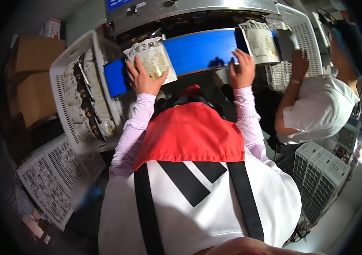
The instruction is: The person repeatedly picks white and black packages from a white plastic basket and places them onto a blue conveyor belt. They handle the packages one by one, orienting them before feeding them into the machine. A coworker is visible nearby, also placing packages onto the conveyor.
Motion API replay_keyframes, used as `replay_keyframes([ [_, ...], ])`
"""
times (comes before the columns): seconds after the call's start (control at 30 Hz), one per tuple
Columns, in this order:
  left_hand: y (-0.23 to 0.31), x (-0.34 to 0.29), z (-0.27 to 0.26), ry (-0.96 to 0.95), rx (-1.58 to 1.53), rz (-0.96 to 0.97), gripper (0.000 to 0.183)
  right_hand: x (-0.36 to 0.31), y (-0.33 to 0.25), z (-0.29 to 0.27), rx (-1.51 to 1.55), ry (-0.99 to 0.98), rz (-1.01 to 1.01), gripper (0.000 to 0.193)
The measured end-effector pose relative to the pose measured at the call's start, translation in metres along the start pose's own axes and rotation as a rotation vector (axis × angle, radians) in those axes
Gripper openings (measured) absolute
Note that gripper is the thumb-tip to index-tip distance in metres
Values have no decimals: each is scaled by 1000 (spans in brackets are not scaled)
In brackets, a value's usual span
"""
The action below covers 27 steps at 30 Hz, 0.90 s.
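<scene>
My left hand lies with spread fingers on the lower left part of a cream-coloured pouch, which rests on a blue conveyor belt. The fingers press on its face rather than wrapping round it. My right hand hovers at the belt's near edge, its fingers apart and slightly bent, with nothing visible in them. Just beyond it, a second cream pouch sits at the belt's right end.
Several similar pouches stand packed in a white plastic crate on the left. Behind it are cardboard boxes. Another white crate is at the far right, near a co-worker's hand. A metal machine housing spans the far side.
</scene>
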<state>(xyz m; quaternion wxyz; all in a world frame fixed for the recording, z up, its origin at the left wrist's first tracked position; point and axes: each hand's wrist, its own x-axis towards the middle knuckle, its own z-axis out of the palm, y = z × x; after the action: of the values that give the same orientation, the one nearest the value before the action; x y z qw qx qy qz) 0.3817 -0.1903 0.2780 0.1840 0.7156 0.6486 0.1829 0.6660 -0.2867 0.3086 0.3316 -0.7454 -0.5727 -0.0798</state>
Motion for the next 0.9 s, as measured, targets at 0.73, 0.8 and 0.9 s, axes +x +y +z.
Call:
replay_keyframes([
  [0.73,-36,28,-47,-171,49,-342,125,61,88,31,-428,-421,414,102],
  [0.8,-44,31,-48,-145,45,-330,124,56,96,38,-376,-364,366,102],
  [0.9,-52,34,-54,-160,42,-361,124,49,96,45,-323,-311,316,101],
])
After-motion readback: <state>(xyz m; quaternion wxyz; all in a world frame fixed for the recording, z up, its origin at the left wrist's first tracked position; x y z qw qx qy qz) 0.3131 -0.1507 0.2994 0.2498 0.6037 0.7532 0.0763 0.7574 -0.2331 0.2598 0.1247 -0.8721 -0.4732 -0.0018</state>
